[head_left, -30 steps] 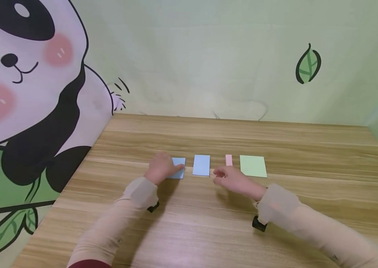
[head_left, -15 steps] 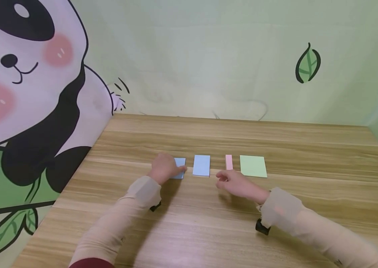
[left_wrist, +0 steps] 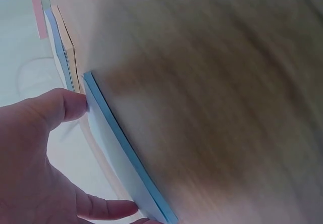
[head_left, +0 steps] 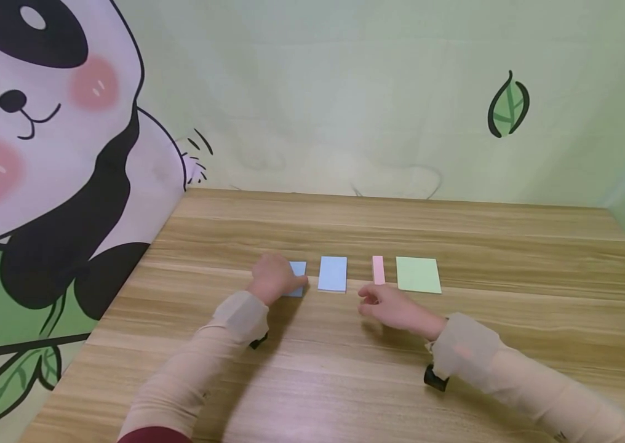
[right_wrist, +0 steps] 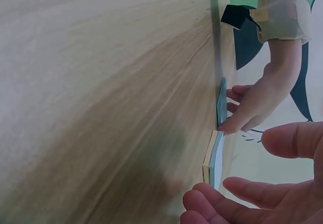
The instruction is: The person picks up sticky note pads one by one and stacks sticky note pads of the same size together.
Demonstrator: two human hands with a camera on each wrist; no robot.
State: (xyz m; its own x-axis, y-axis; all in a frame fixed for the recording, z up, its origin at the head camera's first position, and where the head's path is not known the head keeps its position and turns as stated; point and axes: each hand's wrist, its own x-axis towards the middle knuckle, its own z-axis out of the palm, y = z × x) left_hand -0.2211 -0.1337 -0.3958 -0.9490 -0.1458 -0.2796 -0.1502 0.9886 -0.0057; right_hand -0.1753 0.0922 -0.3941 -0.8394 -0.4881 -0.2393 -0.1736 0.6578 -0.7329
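Note:
My left hand [head_left: 272, 277] spans the leftmost blue sticky note pad [head_left: 298, 269], thumb at its right edge and fingertips at the opposite edge in the left wrist view. Much of that pad is hidden under the hand in the head view. To its right lies a second blue pad [head_left: 333, 274], with a yellowish layer under it [right_wrist: 207, 158]. My right hand [head_left: 395, 306] hovers just in front of a narrow pink sticky note pad [head_left: 378, 269], fingers loosely bent and holding nothing. A square light green pad [head_left: 418, 274] lies right of the pink one.
The pads form a row across the wood-grain table [head_left: 312, 381]. A pale green backdrop [head_left: 346, 111] with a panda drawing [head_left: 113, 172] rises behind the table and on the left. Each wrist wears a wrapped band with a small black camera [head_left: 435, 378].
My left hand has shifted slightly right over the blue pad, covering more of it. My right hand has drawn slightly back and right, uncovering more of the pink pad. The pads have stayed put.

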